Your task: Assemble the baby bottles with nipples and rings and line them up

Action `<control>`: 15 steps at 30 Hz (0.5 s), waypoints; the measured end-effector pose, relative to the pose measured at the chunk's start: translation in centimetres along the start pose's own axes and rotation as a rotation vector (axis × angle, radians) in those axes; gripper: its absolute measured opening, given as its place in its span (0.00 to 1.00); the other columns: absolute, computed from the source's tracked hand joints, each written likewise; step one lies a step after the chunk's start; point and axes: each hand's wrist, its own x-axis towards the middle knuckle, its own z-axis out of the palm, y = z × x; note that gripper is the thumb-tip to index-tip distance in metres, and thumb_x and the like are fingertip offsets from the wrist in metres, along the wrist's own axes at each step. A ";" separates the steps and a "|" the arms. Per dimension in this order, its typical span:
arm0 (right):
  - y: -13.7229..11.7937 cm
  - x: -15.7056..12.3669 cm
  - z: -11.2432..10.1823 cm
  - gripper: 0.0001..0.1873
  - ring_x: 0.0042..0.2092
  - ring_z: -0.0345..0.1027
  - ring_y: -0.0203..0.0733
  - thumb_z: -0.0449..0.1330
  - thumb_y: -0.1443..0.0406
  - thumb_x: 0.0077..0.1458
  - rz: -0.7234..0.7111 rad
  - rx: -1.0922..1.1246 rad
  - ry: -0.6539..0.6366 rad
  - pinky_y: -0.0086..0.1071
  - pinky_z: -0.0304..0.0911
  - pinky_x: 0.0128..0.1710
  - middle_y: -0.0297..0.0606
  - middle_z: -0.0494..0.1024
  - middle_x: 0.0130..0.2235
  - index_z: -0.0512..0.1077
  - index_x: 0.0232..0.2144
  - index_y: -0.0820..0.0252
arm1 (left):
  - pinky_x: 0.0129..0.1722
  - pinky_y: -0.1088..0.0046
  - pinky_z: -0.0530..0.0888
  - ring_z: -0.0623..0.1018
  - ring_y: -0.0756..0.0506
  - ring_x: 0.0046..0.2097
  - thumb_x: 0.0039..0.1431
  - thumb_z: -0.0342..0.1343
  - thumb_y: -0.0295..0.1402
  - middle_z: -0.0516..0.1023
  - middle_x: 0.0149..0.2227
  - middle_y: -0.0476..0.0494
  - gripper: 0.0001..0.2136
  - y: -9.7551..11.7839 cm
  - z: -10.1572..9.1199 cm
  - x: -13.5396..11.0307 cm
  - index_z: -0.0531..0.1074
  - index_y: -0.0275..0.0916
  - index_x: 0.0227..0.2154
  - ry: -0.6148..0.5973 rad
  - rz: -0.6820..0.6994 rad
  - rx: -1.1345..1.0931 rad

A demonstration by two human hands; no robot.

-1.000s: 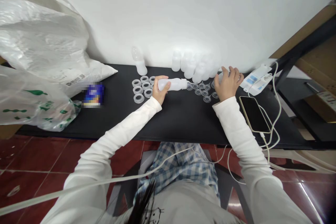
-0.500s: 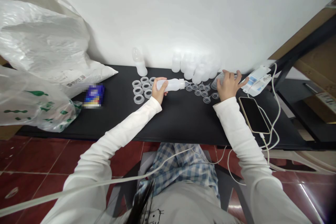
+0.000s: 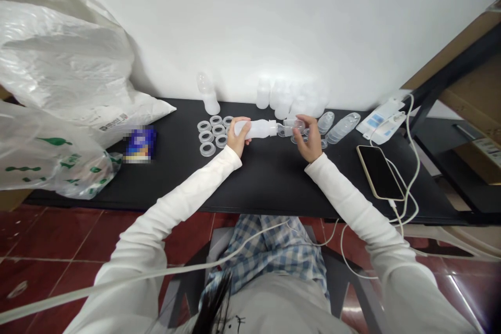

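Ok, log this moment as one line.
left hand: holds bottle | right hand: holds clear piece at bottle neck

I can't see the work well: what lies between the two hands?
In the head view, the white plastic bottle from the left hand meets a clear plastic piece at the right hand.

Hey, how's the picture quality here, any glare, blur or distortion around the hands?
In the head view, the held plastic bottle looks sharp, the translucent bottles behind fade into the bright white wall, the blue box is pixelated, the wide lens bows the black table, and glare streaks the red floor tiles.
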 end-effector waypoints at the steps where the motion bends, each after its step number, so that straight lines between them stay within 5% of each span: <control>1: -0.3 -0.1 0.2 0.27 0.49 0.70 0.51 0.49 0.47 0.65 -0.019 0.019 -0.031 0.49 0.68 0.50 0.49 0.73 0.49 0.66 0.55 0.58 | 0.15 0.79 0.62 0.68 0.56 0.19 0.44 0.65 0.60 0.72 0.29 0.51 0.29 0.1 0.0 -0.1 0.70 0.40 0.38 -0.010 -0.001 -0.003; 10: -0.3 -0.7 1.2 0.24 0.50 0.71 0.51 0.57 0.46 0.61 -0.100 0.077 -0.129 0.50 0.70 0.51 0.46 0.76 0.47 0.72 0.51 0.52 | 0.13 0.80 0.56 0.64 0.56 0.19 0.47 0.64 0.60 0.70 0.26 0.51 0.27 0.1 0.0 -0.5 0.70 0.40 0.35 0.002 -0.054 0.087; 15: 0.3 -1.0 1.6 0.22 0.51 0.73 0.49 0.59 0.46 0.60 -0.184 0.092 -0.178 0.48 0.71 0.51 0.45 0.77 0.48 0.72 0.47 0.52 | 0.12 0.79 0.48 0.57 0.57 0.14 0.44 0.62 0.63 0.59 0.16 0.58 0.29 -0.1 0.0 -0.2 0.66 0.40 0.28 -0.013 -0.171 0.037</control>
